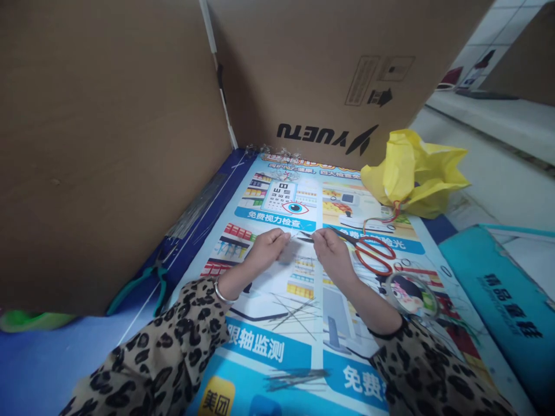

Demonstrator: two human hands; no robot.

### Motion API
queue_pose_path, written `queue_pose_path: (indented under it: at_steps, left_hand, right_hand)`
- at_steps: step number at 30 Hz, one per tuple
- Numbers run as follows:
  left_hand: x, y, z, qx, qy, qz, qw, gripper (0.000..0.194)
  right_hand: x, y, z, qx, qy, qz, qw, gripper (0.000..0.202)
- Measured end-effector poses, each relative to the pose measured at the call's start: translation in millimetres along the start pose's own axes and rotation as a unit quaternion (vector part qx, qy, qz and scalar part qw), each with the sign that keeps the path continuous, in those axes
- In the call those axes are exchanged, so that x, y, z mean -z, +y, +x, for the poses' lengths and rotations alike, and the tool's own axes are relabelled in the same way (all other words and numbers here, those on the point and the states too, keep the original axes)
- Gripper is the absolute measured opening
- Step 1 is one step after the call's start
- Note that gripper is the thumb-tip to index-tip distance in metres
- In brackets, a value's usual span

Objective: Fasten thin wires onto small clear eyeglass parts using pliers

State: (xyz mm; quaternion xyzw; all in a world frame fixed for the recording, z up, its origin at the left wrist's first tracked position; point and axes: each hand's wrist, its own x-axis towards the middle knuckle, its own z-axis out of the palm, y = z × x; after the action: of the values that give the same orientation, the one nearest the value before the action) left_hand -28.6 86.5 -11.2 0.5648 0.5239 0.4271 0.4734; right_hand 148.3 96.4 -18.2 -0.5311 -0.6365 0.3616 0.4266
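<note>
My left hand (pixel 270 245) is closed in a pinch over the printed poster (pixel 269 289), with a small thin piece at its fingertips, too small to make out. Just to its right, my right hand (pixel 332 249) is closed too, its fingertips facing the left ones across a narrow gap. Scissors with orange-red handles (pixel 375 254) lie beside and partly behind my right hand, dark blade tips showing at its fingers; whether the hand grips them is hidden. Thin wires (pixel 295 315) lie crossed below the hands, and a bundle of short dark wires (pixel 297 378) rests nearer me.
Teal-handled pliers (pixel 158 274) and more wires (pixel 195 211) lie at left by a cardboard wall (pixel 108 144). Small wire pieces (pixel 284 162) sit at the back. Right: a yellow paper bag (pixel 411 173), a clear tape roll (pixel 411 294), a teal box (pixel 498 312).
</note>
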Motion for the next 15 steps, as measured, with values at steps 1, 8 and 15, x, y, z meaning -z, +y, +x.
queue_pose_path:
  at_steps: [1,8,15]
  left_hand:
    - [0.0,-0.1,0.1,-0.005,0.011,0.019,1.000,0.034]
    - [-1.3,-3.4,4.3,-0.020,0.035,0.026,0.999,0.035]
    - [-3.2,-1.7,4.7,0.003,-0.009,0.020,1.000,0.034]
  right_hand:
    - [-0.3,-0.6,0.2,0.005,-0.001,0.001,1.000,0.025]
    - [-3.8,-2.4,-0.1,0.004,-0.042,0.033,0.999,0.021]
    - [-3.8,0.2,2.0,-0.014,-0.072,0.053,0.996,0.025]
